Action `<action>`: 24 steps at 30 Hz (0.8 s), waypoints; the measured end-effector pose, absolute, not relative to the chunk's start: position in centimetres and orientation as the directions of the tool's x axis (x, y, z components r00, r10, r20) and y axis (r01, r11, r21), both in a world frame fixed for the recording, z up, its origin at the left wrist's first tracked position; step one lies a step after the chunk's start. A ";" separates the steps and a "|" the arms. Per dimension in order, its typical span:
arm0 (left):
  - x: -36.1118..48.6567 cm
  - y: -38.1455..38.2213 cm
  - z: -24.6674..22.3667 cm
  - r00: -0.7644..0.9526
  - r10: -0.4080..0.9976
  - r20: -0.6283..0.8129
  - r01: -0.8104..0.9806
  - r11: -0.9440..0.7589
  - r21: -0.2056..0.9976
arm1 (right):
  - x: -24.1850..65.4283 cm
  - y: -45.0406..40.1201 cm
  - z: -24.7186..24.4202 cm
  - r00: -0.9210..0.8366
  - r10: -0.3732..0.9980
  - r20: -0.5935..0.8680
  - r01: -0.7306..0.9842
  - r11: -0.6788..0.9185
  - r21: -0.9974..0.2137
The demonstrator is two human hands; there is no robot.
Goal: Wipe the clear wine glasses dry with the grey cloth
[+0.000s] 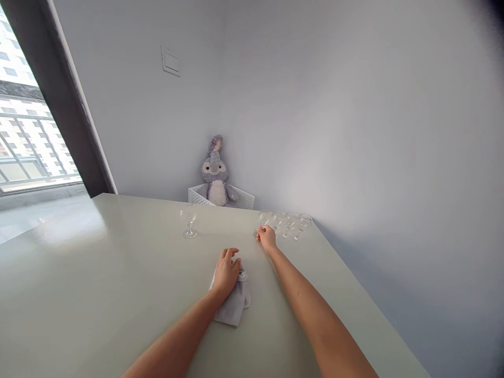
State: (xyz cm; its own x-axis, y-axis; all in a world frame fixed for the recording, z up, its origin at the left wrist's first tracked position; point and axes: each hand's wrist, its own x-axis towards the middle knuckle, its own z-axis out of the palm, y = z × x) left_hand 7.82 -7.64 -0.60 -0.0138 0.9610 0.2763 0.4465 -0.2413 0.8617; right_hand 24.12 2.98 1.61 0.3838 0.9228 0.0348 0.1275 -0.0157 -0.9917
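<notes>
My right hand [266,239] reaches to the row of glasses at the right and has its fingers closed round the stem of the nearest stemmed glass [265,216]. The foot of that glass shows beside my fingertips, and it looks upright at table level. My left hand [227,270] lies over a grey cloth [232,304], fingers loosely bent and apart, with nothing visible between them. Part of the cloth is hidden under that hand. Farther left, a single clear stemmed glass [189,223] stands upright on the table.
Other stemmed glasses [292,220] stand close together beside the held one, near the right edge of the pale table [118,294]. Behind the far edge, a plush rabbit [216,176] sits in a white perforated basket [246,198]. Walls border the corner; a window is at left.
</notes>
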 end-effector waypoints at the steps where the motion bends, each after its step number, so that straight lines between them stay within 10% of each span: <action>1: 7.8 -7.6 -0.6 -0.018 0.962 0.274 0.441 -0.238 0.865 | 24.2 2.8 1.7 0.385 0.922 0.036 0.126 -0.014 -0.992; 12: 6.9 -6.4 -0.8 -0.435 0.889 0.142 -0.064 -0.188 0.980 | 21.7 -6.9 3.4 0.159 0.970 0.187 0.255 0.143 -0.956; 18: 3.2 -4.7 0.9 -0.659 0.751 -0.030 -0.252 -0.182 0.951 | 18.3 -13.5 5.2 -0.353 0.767 0.536 0.680 0.604 -0.416; 24: -1.0 -2.8 1.7 -0.721 0.655 -0.225 -0.354 -0.071 0.932 | 16.7 -15.4 3.3 -0.579 0.750 0.320 0.716 0.655 -0.241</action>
